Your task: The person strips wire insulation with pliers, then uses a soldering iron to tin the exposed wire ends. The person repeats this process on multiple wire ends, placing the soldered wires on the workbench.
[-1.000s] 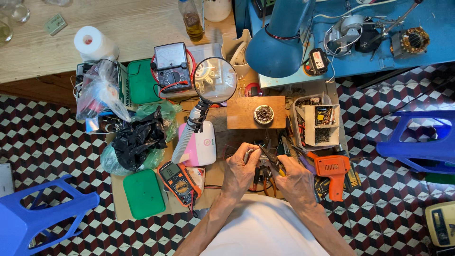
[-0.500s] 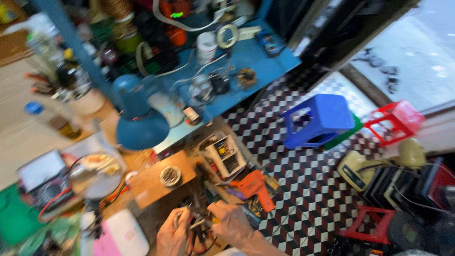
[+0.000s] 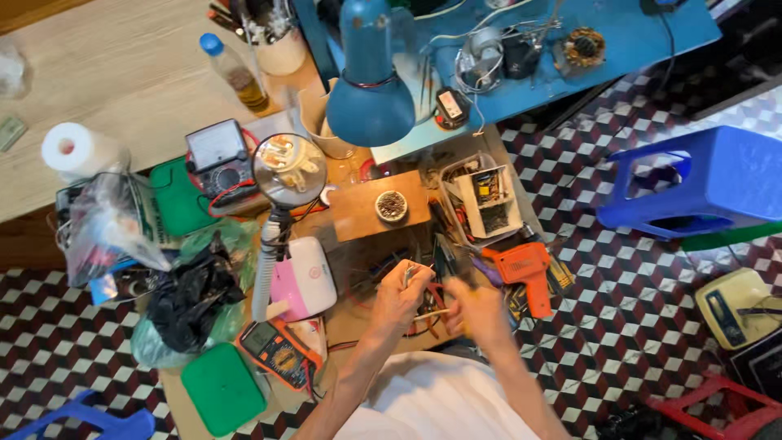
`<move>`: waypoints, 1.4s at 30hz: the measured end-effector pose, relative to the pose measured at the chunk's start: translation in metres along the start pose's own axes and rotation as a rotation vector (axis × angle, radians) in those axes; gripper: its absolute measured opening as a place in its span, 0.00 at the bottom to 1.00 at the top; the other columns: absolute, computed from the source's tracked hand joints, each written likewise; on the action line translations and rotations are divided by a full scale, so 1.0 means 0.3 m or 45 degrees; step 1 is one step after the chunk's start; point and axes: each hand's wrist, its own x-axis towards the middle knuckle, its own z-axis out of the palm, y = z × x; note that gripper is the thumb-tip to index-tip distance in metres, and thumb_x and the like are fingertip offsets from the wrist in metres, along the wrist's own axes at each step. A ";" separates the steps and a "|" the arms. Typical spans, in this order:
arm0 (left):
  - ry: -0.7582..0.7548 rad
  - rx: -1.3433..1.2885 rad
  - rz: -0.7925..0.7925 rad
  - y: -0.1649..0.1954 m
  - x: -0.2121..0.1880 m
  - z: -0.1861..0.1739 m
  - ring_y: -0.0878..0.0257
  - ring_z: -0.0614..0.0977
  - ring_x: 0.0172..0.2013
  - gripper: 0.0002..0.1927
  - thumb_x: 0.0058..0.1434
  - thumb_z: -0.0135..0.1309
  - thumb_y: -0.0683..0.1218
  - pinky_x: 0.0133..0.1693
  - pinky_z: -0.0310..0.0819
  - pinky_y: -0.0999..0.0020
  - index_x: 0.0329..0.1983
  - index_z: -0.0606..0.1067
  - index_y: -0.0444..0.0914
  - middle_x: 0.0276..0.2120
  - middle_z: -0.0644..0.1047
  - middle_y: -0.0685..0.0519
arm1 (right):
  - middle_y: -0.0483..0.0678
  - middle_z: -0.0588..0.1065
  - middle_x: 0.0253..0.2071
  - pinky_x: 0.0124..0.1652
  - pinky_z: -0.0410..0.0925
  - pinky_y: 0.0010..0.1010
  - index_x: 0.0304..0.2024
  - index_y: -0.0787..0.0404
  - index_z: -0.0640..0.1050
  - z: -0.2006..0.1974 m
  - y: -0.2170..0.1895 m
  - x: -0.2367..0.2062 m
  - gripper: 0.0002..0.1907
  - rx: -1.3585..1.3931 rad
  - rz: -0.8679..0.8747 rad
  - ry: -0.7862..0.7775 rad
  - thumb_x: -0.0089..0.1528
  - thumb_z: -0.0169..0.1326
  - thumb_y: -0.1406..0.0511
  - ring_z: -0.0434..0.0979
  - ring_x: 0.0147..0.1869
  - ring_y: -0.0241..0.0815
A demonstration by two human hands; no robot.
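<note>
A thin metal tool, tweezers or fine pliers as far as I can tell, sits pinched in the left hand, its tips pointing up and away from the body, over the cluttered middle of the low workbench. The right hand is close beside it, fingers curled around something small and pale; it is blurred, so I cannot tell what it grips or how tightly. Both hands hover just above a tangle of tools and wires. Just right of the right hand lies an orange soldering gun, and beyond it an open white box of parts. Ahead of the hands a small round tin rests on a wooden block. To the left stands a magnifying glass on a flexible neck, with a pink-and-white case at its foot and an orange multimeter nearer the body. A blue desk lamp hangs over the far edge, and a blue plastic stool stands well apart on the chequered floor.
</note>
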 end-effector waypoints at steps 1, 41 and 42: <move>0.014 -0.049 -0.001 0.007 -0.024 -0.018 0.74 0.65 0.21 0.10 0.67 0.55 0.48 0.22 0.57 0.75 0.34 0.76 0.37 0.20 0.68 0.63 | 0.56 0.76 0.22 0.22 0.72 0.35 0.33 0.78 0.78 -0.047 -0.003 0.025 0.24 0.257 0.129 0.055 0.66 0.59 0.58 0.79 0.20 0.45; -0.047 0.049 0.213 0.091 0.071 -0.095 0.66 0.83 0.31 0.27 0.72 0.42 0.47 0.32 0.82 0.70 0.73 0.59 0.37 0.39 0.81 0.47 | 0.45 0.79 0.31 0.32 0.64 0.20 0.41 0.63 0.83 -0.034 -0.401 0.025 0.07 0.158 -0.322 -0.363 0.62 0.60 0.66 0.70 0.31 0.31; -0.041 0.018 0.194 0.107 0.066 -0.094 0.66 0.83 0.30 0.27 0.72 0.43 0.47 0.31 0.82 0.69 0.73 0.60 0.38 0.38 0.82 0.47 | 0.45 0.79 0.31 0.30 0.61 0.20 0.41 0.62 0.84 -0.021 -0.412 0.010 0.07 0.080 -0.335 -0.313 0.62 0.60 0.66 0.66 0.29 0.31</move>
